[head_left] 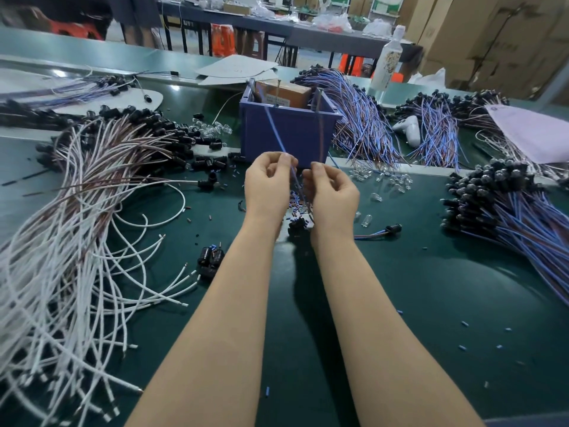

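Blue wire [278, 140] held above the green table [400, 288], slanting up across the blue bin [286, 131], left hand [269, 184] pinching it with curled fingers, right hand [331, 192] just beside grasping its lower stretch, white wires [77, 241] at left, blue harness bundles [523, 217] at right.

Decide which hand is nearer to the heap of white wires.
Left. The left hand, pinching the blue wire, is on the side of the heap of white wires, though apart from it; the right hand lies farther off, beyond the left.
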Demonstrator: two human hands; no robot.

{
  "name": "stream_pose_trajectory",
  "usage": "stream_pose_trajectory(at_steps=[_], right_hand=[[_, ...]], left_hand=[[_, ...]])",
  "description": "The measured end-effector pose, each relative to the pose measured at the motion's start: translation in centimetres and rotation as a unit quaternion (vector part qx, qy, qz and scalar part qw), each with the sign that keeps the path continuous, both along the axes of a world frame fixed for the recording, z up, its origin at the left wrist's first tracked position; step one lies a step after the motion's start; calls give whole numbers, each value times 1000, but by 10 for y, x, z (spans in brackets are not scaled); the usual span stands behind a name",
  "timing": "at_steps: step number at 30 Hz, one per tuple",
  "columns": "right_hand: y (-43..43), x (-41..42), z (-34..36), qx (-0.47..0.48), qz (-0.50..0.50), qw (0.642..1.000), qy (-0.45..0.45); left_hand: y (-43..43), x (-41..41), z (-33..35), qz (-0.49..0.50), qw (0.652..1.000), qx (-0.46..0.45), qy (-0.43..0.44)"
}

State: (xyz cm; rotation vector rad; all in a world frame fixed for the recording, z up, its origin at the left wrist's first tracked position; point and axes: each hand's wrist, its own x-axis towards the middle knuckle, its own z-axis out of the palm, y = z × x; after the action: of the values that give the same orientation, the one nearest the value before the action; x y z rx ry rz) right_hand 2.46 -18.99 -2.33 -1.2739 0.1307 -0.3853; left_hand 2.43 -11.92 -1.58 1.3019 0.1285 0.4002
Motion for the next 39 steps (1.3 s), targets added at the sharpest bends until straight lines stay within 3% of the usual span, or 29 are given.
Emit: stream_pose_trajectory(at_steps=[3, 9, 13, 39], right_hand=[[-11, 3, -1, 2, -37, 999, 22], [-13, 3, -6, -195, -26, 980, 19], [-10, 3, -6, -246, 3, 969, 15], [-16, 5, -9, -175, -34, 983, 47]], left_hand=[[5, 1, -2, 12, 999, -43, 24], [3, 2, -6, 29, 997, 69, 13], [4, 3, -7, 22, 994, 107, 10], [8, 11, -12, -4, 995, 86, 43]])
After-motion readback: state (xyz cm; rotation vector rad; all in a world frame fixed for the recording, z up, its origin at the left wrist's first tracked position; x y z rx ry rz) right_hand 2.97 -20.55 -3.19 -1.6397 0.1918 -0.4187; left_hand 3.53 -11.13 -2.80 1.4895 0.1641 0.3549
